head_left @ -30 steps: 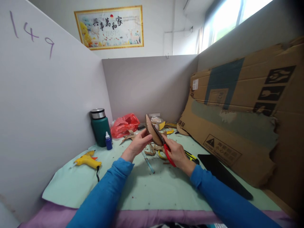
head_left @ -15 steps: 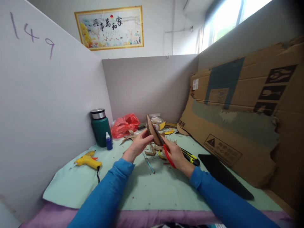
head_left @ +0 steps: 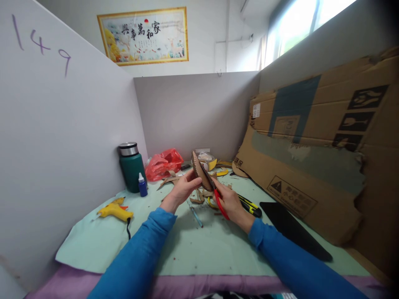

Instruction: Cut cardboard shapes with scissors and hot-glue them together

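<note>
**Cardboard oval under the scissors, mid-counter**

The left hand pinches a brown oval cardboard piece between thumb and fingers and holds it on edge, lifted off the counter above its middle. The right hand is clenched around the red handles of a pair of scissors, whose dark blades lie against the right face of the cardboard piece. Whether the blades are apart or closed cannot be told.

Below the hands, cardboard scraps and a thin blue pen lie on the pale green mat. A yellow-and-black utility knife rests just beside the right hand, and a long black strip lies nearer the counter's right edge. A large cardboard sheet leans along that edge. Toward the far left corner stand a green flask and a small blue bottle, with a red plastic bag near the far edge. A yellow glue gun lies by the left edge.
</note>
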Motion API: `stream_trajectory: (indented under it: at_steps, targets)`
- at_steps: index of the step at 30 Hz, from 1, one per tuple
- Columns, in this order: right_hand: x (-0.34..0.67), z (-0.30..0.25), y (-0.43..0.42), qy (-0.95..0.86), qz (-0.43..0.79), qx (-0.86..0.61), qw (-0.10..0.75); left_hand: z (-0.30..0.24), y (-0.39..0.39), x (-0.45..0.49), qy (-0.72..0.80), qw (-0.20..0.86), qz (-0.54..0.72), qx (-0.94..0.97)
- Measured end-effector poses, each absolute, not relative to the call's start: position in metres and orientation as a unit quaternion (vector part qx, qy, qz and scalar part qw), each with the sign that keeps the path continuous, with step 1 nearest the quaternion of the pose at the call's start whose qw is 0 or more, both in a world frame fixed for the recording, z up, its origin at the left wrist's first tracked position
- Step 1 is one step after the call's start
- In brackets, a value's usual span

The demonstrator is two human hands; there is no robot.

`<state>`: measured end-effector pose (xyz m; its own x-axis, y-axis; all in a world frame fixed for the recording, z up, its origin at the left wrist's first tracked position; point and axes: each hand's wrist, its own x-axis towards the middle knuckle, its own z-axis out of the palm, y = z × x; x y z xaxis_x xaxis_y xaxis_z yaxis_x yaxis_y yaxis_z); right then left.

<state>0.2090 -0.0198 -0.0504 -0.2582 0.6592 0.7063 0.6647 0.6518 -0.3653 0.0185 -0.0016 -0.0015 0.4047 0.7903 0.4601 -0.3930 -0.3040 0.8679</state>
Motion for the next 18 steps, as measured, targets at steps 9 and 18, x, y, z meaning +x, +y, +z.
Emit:
stream_trajectory:
  at_steps: [9,18]
  targets:
    - [0.2102,-0.0518,-0.0164,-0.792,-0.019,-0.409,0.453,-0.0032,0.0006,0.0179,0.154,0.564,0.523,0.620]
    - [0.2094,-0.0500,-0.0188,-0.791,-0.014,-0.407,0.456,-0.0026,-0.0011,0.0187,0.159,0.563,0.524,0.620]
